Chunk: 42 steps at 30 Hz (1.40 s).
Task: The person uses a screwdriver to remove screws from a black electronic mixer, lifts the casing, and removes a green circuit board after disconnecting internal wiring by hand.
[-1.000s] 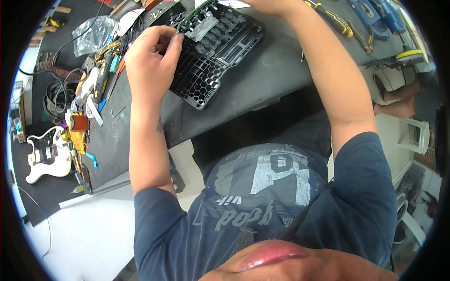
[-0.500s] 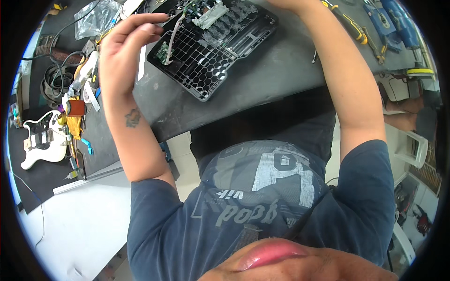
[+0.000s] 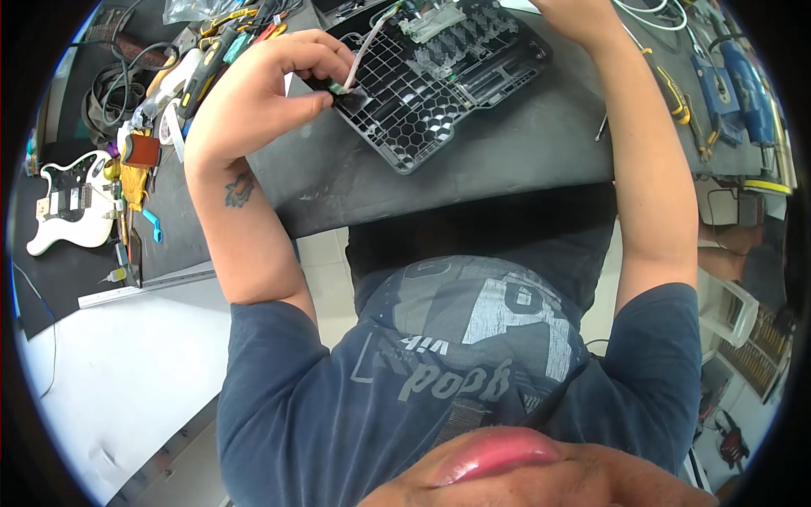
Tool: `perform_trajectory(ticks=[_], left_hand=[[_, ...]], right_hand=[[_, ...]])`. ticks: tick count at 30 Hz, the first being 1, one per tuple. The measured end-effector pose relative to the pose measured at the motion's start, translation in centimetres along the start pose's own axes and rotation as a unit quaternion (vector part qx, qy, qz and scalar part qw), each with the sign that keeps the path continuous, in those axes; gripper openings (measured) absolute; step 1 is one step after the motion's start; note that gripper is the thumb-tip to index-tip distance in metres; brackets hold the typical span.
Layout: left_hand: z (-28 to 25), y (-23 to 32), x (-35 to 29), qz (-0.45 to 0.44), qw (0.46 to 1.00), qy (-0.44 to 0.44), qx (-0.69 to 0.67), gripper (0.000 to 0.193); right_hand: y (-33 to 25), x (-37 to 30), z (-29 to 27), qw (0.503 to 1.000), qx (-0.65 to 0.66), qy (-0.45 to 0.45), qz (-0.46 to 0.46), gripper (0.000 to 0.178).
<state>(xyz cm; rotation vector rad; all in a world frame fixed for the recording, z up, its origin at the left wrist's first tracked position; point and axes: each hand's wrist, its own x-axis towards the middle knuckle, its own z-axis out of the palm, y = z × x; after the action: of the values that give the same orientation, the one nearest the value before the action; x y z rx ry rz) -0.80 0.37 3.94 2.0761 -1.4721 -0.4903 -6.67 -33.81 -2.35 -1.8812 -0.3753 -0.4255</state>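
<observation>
A black plastic casing [image 3: 397, 156] with a grid and honeycomb pattern lies on the dark workbench before me, its far part cut off by the upper edge. My left hand [image 3: 283, 89] is at the casing's left corner, thumb and fingers closed around a small green circuit board [image 3: 339, 88]. A pale cable [image 3: 365, 52] runs from that board toward the far side; the fingers hide most of the board. Clear plastic-like strips [image 3: 469, 42] sit in the casing. My right hand [image 3: 579, 15] reaches past the casing's far right side, its fingers out of the picture.
Several hand tools [image 3: 211, 72] and cables crowd the bench at left, with a white guitar body [image 3: 80, 203] nearer. Pliers [image 3: 672, 97] and a blue tool [image 3: 748, 101] lie at right. The bench's near edge [image 3: 422, 207] runs before my body.
My left hand has moved right and closed at the casing's corner, where the small circuit board was lying uncovered. The casing appears farther right and higher in view.
</observation>
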Motion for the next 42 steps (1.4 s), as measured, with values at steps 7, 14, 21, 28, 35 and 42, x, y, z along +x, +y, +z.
perform_trajectory(ticks=[7, 14, 21, 28, 35, 42], left_hand=[[-0.2, -0.3, 0.5, -0.011, 0.999, 0.032, -0.004, 0.034], [-0.9, 0.6, -0.4, 0.004, 0.994, 0.101, -0.041, 0.037], [-0.3, -2.2, -1.2, 0.015, 0.995, 0.089, -0.038, 0.042], [-1.0, -1.2, -0.1, -0.062, 0.997, 0.029, -0.037, 0.043], [-1.1, -1.5, -0.7, -0.059, 0.996, 0.053, -0.041, 0.045], [-0.8, -2.2, -0.7, -0.078, 0.994, 0.04, -0.069, 0.044]], right_hand=[[-1.9, -0.4, -0.6, 0.993, -0.114, -0.011, 0.019, 0.016], [-3.3, -1.7, -2.8, 0.945, -0.3, -0.132, 0.02, 0.042], [-10.8, -2.6, 7.1, 0.915, -0.329, -0.09, -0.215, 0.027], [-9.4, -3.0, 10.8, 0.892, -0.381, -0.147, -0.194, 0.017], [-9.5, -3.4, 11.7, 0.905, -0.358, -0.12, -0.196, 0.016], [-9.1, -3.0, 11.8, 0.922, -0.323, -0.128, -0.168, 0.021]])
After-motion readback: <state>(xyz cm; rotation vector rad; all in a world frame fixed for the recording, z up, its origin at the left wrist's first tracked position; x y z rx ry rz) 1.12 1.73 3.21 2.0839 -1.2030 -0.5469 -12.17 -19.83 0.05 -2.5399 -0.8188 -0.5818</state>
